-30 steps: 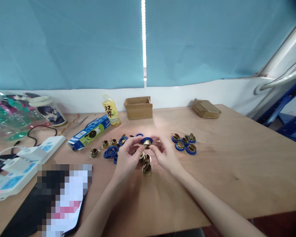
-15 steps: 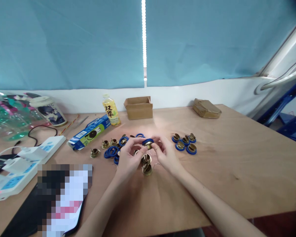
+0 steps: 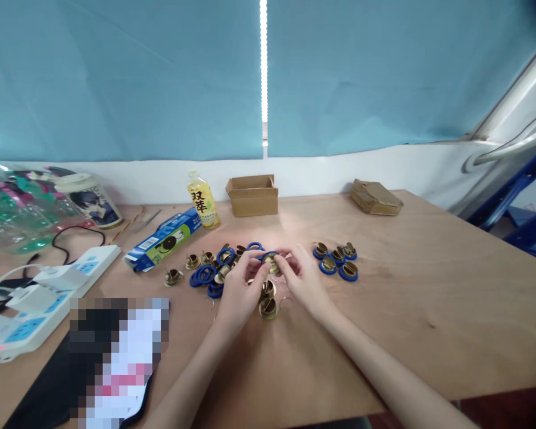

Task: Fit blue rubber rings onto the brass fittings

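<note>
My left hand (image 3: 240, 290) and my right hand (image 3: 302, 279) meet over the middle of the wooden table (image 3: 429, 286), both pinching one brass fitting with a blue ring (image 3: 270, 260) on it. Just below the fingers lie two loose brass fittings (image 3: 267, 306). To the left sits a scatter of loose blue rings (image 3: 204, 275) and bare brass fittings (image 3: 173, 276). To the right is a small cluster of brass fittings with blue rings on them (image 3: 338, 260).
At the back stand a yellow drink bottle (image 3: 202, 201), an open cardboard box (image 3: 252, 195) and a flat brown packet (image 3: 376, 197). A blue-green carton (image 3: 163, 239), a white power strip (image 3: 44, 291), a cup (image 3: 89, 199) and a dark tablet (image 3: 89, 369) fill the left side.
Both hands have shifted slightly and the ringed fitting sits a little lower between the fingertips; the camera view nudged right. Nothing was put down or picked up.
</note>
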Demonstrator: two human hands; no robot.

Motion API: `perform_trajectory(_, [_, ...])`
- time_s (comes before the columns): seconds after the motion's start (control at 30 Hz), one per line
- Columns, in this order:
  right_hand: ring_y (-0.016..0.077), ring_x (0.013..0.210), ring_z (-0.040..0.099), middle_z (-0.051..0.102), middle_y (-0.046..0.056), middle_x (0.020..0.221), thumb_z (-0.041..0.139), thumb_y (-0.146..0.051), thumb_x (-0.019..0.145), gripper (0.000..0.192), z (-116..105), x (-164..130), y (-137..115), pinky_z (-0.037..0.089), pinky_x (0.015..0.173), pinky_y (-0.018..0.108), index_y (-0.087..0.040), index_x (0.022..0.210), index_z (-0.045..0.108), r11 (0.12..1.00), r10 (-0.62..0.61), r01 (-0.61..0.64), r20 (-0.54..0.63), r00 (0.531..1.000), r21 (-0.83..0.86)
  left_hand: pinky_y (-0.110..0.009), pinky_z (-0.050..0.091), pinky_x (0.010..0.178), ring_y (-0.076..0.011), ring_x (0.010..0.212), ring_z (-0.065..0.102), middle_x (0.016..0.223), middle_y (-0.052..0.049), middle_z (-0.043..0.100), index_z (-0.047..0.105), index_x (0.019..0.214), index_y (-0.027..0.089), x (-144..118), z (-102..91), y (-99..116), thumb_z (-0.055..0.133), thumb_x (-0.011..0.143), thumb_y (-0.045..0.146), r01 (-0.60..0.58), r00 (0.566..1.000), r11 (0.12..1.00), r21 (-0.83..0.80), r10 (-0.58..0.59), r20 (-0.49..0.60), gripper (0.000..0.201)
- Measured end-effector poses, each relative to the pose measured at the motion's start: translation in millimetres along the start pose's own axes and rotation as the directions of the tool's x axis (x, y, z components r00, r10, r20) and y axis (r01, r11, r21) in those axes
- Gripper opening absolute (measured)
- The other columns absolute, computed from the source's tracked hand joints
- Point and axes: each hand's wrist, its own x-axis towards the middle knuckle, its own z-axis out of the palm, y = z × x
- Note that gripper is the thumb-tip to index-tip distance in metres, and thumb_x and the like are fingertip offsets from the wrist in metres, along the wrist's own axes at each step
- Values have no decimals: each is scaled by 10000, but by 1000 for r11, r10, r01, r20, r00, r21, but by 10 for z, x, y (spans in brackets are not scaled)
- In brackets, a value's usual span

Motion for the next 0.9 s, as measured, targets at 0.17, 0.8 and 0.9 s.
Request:
perform_trajectory(0.17, [132,582,612,610,-2,751,510,-413,973,219,4,-5,-4,496,503,230,-208,973,587,978,144,-164,155,977,125,-267,503,672,-176,760,648,840,-27,665,628,1042,204,4,-3,-10,623,897,366,-16,1000,1000,-13,16,-17,218])
perform_trajectory(0.8, [114,591,574,571,-16,808,483,-242,960,161,-28,-35,-59,474,517,221,-228,1115,525,997,21,-35,192,981,68,-241,464,609,-137,661,588,737,23,581,563,913,192,55,-35,107,726,761,340,37,998,973,-228,-46,-34,268])
perform_trajectory(0.9, [115,630,573,565,-4,871,467,-208,957,141,-57,-45,-87,470,526,221,-234,1094,486,998,11,-27,236,972,63,-246,470,653,-145,715,602,782,10,592,556,906,201,50,-62,99,657,816,243,-40,999,992,-120,36,-35,142])
